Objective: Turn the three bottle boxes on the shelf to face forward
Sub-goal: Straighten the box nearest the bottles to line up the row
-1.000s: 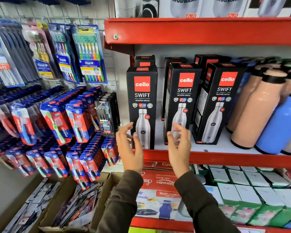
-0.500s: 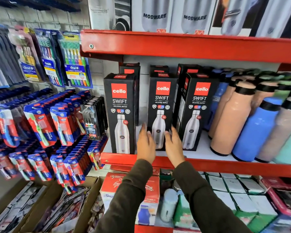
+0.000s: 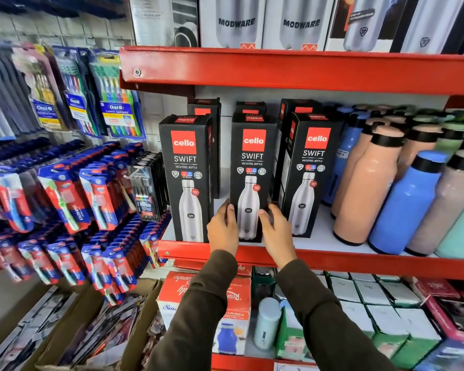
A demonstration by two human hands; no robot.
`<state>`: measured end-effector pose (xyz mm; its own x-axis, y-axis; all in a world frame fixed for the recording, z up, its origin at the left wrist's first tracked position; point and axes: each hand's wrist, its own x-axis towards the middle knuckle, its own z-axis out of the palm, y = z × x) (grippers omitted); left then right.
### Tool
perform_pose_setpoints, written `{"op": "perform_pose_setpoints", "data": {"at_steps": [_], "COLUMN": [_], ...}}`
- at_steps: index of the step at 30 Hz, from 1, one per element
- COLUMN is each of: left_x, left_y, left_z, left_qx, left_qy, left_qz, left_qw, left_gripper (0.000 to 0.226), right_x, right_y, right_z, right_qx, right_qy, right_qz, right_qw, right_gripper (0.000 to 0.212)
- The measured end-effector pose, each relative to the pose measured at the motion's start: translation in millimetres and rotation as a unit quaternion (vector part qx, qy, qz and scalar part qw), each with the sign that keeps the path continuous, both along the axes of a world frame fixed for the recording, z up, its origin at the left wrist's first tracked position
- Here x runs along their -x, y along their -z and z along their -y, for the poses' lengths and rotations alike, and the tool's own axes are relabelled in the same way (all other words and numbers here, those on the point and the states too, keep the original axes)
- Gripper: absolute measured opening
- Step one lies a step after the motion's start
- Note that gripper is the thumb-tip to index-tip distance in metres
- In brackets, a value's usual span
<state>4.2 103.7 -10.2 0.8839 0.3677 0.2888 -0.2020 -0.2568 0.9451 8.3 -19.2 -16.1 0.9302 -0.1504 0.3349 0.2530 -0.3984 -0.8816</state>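
Three black Cello Swift bottle boxes stand in a row on the red shelf [image 3: 359,259]. The left box [image 3: 186,167] and the middle box [image 3: 252,162] show their printed fronts. The right box [image 3: 310,167] is angled a little, its left side panel visible. My left hand [image 3: 223,228] grips the lower left edge of the middle box. My right hand [image 3: 275,231] grips its lower right edge. Both hands hold the box near its base, which rests on the shelf.
More black boxes stand behind the front row. Peach [image 3: 364,188] and blue bottles [image 3: 405,202] crowd the shelf right of the boxes. Toothbrush packs [image 3: 73,188] hang at left. A red shelf [image 3: 279,68] with Modware boxes is above; boxed goods [image 3: 206,303] lie below.
Both hands moved from in front of the left box over to the middle box and closed on its lower edges. The view has shifted closer and to the right.
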Motion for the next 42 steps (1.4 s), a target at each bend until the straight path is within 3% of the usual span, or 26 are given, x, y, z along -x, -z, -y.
{"op": "perform_pose_setpoints", "data": {"at_steps": [24, 27, 32, 35, 39, 42], "left_x": [32.5, 39.0, 49.0, 52.4, 49.4, 40.4], "left_y": [6.7, 8.9, 11.4, 8.0, -0.3, -2.0], "left_z": [-4.5, 6.6, 33.2, 56.9, 88.0, 109.9], "left_qx": [-0.022, -0.010, -0.069, -0.084, -0.097, -0.097], "left_qy": [0.002, -0.024, -0.102, -0.067, 0.051, 0.114], "left_qz": [0.027, 0.067, 0.182, 0.227, 0.278, 0.245], "left_qw": [0.999, 0.997, 0.976, 0.968, 0.954, 0.958], "left_gripper": [0.042, 0.041, 0.034, 0.038, 0.043, 0.052], "right_x": [32.7, 34.4, 39.8, 39.2, 34.3, 25.9], "right_y": [3.3, 4.5, 3.8, -0.6, -5.0, -9.9], "right_z": [5.4, 17.5, 50.5, 67.1, 85.6, 99.1], "right_qx": [-0.019, -0.036, -0.093, -0.089, -0.084, -0.085], "right_qy": [-0.027, -0.013, 0.051, 0.073, 0.097, 0.092], "right_qz": [0.017, 0.023, 0.090, 0.129, 0.138, 0.108], "right_qw": [0.999, 0.999, 0.990, 0.985, 0.982, 0.986], "right_gripper": [0.040, 0.034, 0.024, 0.025, 0.030, 0.041]}}
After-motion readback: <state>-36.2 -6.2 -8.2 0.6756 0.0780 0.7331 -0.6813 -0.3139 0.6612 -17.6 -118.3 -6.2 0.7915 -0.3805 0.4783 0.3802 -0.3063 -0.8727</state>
